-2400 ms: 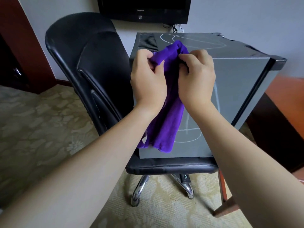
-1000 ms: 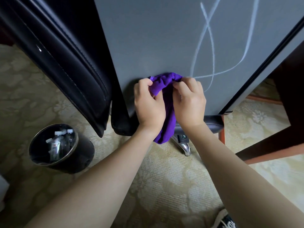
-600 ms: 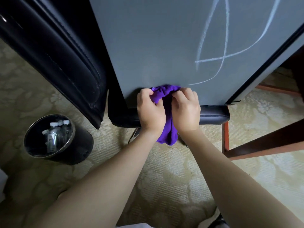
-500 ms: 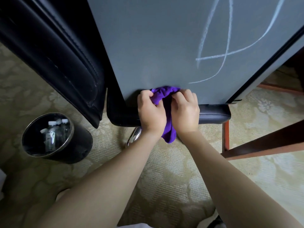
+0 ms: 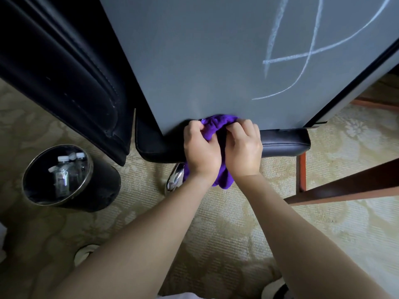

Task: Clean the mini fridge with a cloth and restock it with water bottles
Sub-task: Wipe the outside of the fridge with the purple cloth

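Head view: black bin [image 5: 71, 203] on carpet [image 5: 216, 223] at left holds several water bottles [image 5: 64, 169], white caps up. Left hand [image 5: 201, 151] and right hand [image 5: 244, 151] side by side, fingers curled, both gripping a bunched purple cloth [image 5: 218, 124] pressed against the bottom edge of the grey fridge [image 5: 205, 61] side panel. Cloth tail hangs below the wrists. Fridge sits on a black chair [image 5: 282, 143]; white chalk-like scribbles [image 5: 302, 55] on panel, upper right.

no readable text, only chalk scribbles [image 5: 302, 55] on mini fridge [image 5: 216, 50]
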Demonstrator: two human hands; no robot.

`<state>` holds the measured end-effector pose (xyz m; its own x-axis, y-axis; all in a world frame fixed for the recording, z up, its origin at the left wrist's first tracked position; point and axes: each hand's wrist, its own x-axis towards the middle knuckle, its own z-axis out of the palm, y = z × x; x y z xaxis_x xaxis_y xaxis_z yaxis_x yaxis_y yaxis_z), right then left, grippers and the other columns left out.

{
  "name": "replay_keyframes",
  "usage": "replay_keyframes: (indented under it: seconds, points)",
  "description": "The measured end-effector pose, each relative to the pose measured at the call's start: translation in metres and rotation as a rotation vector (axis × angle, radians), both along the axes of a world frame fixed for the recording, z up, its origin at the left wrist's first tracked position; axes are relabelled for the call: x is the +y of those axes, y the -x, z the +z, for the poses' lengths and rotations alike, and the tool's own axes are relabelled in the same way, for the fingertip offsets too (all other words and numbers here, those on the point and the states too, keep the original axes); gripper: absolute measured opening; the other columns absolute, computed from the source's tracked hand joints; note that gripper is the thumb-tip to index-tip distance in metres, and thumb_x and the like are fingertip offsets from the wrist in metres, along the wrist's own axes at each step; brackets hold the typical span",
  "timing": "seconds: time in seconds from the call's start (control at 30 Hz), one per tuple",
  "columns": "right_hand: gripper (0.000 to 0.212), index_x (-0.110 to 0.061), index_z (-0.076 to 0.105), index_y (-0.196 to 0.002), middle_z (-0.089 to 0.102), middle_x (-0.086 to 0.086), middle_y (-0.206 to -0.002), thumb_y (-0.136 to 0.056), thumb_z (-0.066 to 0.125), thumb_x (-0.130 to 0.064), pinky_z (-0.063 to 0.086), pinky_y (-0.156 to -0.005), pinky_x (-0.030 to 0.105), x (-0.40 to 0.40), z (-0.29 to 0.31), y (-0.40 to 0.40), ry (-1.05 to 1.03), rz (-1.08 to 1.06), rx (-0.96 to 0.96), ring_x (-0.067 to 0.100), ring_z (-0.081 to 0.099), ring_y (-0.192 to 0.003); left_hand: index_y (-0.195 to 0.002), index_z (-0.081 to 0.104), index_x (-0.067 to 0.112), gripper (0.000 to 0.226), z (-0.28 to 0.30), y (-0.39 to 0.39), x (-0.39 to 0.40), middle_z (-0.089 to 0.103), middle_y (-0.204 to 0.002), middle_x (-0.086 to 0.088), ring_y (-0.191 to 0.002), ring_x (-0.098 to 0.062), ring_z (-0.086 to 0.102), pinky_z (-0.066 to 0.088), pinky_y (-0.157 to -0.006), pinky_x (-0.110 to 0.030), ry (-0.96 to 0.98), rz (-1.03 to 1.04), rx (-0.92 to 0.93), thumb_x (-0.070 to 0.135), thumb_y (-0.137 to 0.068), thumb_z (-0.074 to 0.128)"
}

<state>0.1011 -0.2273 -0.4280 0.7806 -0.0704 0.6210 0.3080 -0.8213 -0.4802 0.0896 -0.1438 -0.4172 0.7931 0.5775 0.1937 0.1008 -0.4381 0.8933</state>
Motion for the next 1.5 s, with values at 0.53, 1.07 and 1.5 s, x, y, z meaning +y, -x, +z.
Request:
replay_keyframes:
  seconds: [0.53, 1.07, 1.5]
  points:
    - [0.019, -0.007, 0.072, -0.089, 0.065, 0.007, -0.090, -0.077, 0.068, 0.008, 0.032, -0.064, 0.021, -0.009, 0.123, -0.003, -0.129, -0.036, -0.115, 0.032, 0.057, -0.077, -0.092, 0.061, 0.009, 0.006, 0.111, -0.008, -0.023, 0.064, -0.090, -0.007, -0.087, -0.023, 0.059, 0.043, -0.079, -0.025, 0.114, 0.000, -0.256, 0.005, -0.088, 0.065]
    - [0.022, -0.006, 0.073, -0.089, 0.068, 0.006, -0.094, -0.082, 0.055, 0.003, 0.040, -0.069, 0.026, -0.017, 0.265, -0.011, -0.228, 0.020, -0.319, 0.031, 0.062, -0.084, -0.095, 0.061, 0.011, 0.000, 0.249, -0.008, -0.021, 0.064, -0.088, -0.005, -0.079, -0.018, 0.056, 0.040, -0.072, -0.022, 0.081, -0.091, -0.548, 0.011, -0.095, 0.061]
    - [0.024, -0.011, 0.075, -0.090, 0.057, -0.011, -0.091, -0.083, 0.055, 0.000, 0.046, -0.074, 0.026, -0.026, 0.373, -0.020, -0.305, 0.043, -0.413, 0.019, 0.061, -0.086, -0.099, 0.065, 0.004, 0.009, 0.344, -0.020, -0.023, 0.064, -0.091, -0.008, -0.078, -0.020, 0.056, 0.038, -0.070, -0.015, -0.013, -0.131, -0.755, 0.009, -0.095, 0.060]
